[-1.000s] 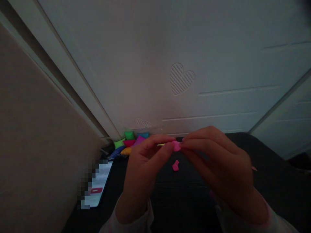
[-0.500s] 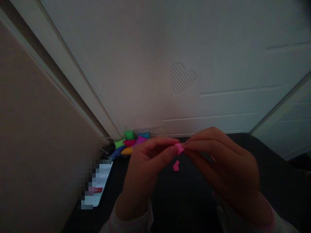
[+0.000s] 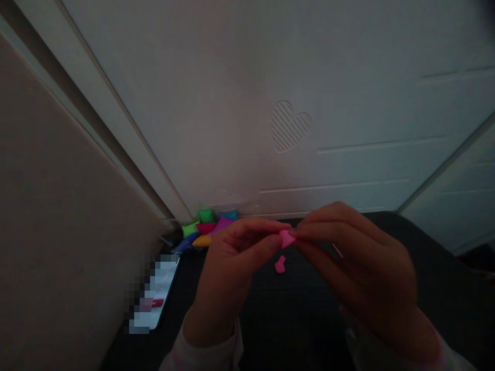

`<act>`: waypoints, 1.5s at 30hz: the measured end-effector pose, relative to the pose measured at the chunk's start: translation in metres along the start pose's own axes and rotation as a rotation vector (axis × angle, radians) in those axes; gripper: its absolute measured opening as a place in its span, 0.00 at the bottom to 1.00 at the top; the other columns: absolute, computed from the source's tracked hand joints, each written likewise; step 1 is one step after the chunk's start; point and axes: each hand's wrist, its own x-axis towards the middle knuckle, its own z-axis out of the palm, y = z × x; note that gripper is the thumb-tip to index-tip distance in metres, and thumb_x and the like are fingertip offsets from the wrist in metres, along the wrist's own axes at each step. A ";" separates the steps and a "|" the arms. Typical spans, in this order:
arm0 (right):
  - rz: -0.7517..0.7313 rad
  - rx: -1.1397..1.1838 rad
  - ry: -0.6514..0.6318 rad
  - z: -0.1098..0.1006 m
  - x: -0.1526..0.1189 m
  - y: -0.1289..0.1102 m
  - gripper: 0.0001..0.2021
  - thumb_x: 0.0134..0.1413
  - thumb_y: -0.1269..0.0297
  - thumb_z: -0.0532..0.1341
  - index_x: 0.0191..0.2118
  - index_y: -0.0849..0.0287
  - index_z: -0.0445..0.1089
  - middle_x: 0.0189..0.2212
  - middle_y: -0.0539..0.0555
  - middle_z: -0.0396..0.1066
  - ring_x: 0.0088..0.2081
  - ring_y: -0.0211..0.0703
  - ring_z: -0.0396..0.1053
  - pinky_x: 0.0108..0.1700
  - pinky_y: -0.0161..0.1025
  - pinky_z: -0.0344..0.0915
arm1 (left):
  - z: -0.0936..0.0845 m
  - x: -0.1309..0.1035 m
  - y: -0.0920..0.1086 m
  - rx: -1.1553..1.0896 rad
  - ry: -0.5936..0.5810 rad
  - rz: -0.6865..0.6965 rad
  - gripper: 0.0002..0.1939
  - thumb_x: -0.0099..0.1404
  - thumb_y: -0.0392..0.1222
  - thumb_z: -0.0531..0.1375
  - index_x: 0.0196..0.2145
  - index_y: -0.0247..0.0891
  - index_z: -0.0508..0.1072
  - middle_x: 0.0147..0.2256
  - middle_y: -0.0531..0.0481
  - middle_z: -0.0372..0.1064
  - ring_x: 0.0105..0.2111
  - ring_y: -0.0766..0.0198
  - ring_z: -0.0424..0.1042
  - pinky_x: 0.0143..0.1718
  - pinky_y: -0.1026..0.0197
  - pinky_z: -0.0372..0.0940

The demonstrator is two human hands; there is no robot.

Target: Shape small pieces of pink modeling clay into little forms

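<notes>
A small lump of pink modelling clay (image 3: 286, 238) is pinched between my two hands above the dark table. My left hand (image 3: 235, 263) grips its left side with thumb and forefinger. From the other side, the fingertips of my right hand (image 3: 359, 263) press against it, and the fingers partly cover it. A second pink clay piece (image 3: 280, 265), with a narrow part sticking up from a wider base, lies on the table just below the held lump.
Several colourful clay packets (image 3: 207, 228) are piled at the back left. A phone or tablet (image 3: 164, 286), partly blurred out, lies at the left. A thin pinkish stick (image 3: 337, 250) shows behind my right hand. A white panel with a heart relief (image 3: 290, 126) stands behind the dark table (image 3: 286, 314).
The held clay shows slightly more between my fingertips and looks more pointed on the right. My right hand has shifted slightly to the right, exposing more of the thin stick.
</notes>
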 end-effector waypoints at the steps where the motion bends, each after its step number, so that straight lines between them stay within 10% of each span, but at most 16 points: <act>1: -0.002 -0.008 0.004 0.000 0.000 0.000 0.05 0.50 0.74 0.61 0.33 0.58 0.70 0.27 0.51 0.71 0.29 0.38 0.69 0.30 0.35 0.67 | 0.000 0.000 0.000 0.002 0.003 -0.004 0.06 0.52 0.33 0.66 0.29 0.42 0.79 0.30 0.54 0.77 0.31 0.68 0.74 0.33 0.68 0.68; 45: 0.088 0.134 -0.053 0.001 0.002 -0.003 0.05 0.52 0.74 0.61 0.36 0.61 0.71 0.32 0.50 0.71 0.35 0.31 0.69 0.38 0.26 0.65 | 0.000 0.002 -0.002 -0.232 -0.066 0.059 0.13 0.49 0.26 0.67 0.30 0.43 0.77 0.27 0.58 0.78 0.28 0.72 0.75 0.29 0.75 0.70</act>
